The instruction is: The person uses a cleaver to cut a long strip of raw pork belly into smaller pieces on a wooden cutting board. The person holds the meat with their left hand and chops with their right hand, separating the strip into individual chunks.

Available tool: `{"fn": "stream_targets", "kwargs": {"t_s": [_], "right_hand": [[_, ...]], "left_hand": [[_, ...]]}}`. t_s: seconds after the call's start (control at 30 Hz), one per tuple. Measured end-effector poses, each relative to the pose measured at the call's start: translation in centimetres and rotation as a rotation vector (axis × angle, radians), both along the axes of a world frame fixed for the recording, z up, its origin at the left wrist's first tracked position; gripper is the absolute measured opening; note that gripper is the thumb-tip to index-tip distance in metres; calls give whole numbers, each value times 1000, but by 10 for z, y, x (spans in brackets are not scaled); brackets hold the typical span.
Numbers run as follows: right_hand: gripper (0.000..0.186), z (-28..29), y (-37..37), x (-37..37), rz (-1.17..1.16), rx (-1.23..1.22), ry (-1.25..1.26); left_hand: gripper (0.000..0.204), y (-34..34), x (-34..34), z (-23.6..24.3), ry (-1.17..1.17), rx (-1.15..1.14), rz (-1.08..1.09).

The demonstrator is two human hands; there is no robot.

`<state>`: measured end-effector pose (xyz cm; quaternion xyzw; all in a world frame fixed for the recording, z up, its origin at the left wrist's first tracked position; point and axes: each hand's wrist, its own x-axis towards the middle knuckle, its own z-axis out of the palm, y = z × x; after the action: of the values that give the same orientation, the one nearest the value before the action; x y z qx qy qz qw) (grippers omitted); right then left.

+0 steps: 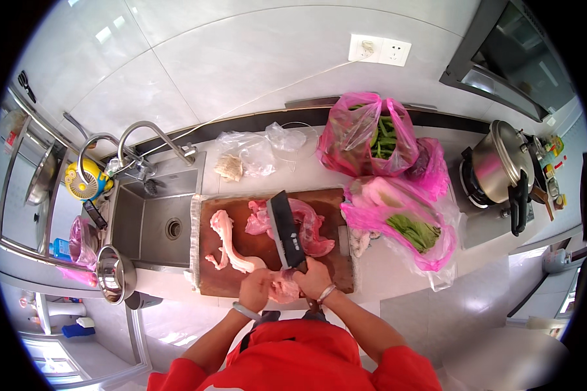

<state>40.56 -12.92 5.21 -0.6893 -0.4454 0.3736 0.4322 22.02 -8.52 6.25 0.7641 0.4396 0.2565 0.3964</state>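
Note:
My right hand (pixel 314 280) is closed round the handle of a cleaver (pixel 284 225), whose dark, broad blade points away over the cutting board (pixel 241 208). At the board's near edge, my left hand (pixel 254 290) has its fingers curled on a pale pink piece of raw meat (pixel 284 288) that lies between both hands. A whitish strip of raw meat or fat (pixel 223 229) stretches from beside my left hand toward the far left of the board. Redder raw meat (pixel 313 228) lies partly behind the blade, and the blade hides some of it.
A steel sink (pixel 156 225) with a curved tap (pixel 153 127) is at left, a metal bowl (pixel 115 277) on its near side. Pink bags of green vegetables (pixel 385 137) stand right of the board. Farther right, a pressure cooker (pixel 502 163) sits on a stove. Clear plastic bags (pixel 251 150) lie behind.

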Motion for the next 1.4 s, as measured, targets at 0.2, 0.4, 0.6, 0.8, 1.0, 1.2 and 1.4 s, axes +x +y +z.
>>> {"fn": "stream_targets", "kwargs": {"t_s": [0.2,0.4,0.6,0.8,1.0,1.2,1.4], "right_hand": [[27,37,-22,28,148,-269,219],[21,8,-47,38,195,-237,41],[27,30,-53,49,179,-292,19],[26,21,-50,55,251,-239,-35],[27,14,-18,50,467,-149,-105],[24,14,7,39,599,-187,-97],[21,59,7,54,664,-533,17]], "left_hand": [[25,3,-25,-9,331,30,295],[36,6,11,5,364,374,-141],[34,3,32,-3,516,-184,18],[29,-18,44,-4,613,-145,186],[20,-7,25,-18,543,-97,156],[17,-11,13,-21,426,-19,180],[15,-5,7,-31,314,59,208]]}}
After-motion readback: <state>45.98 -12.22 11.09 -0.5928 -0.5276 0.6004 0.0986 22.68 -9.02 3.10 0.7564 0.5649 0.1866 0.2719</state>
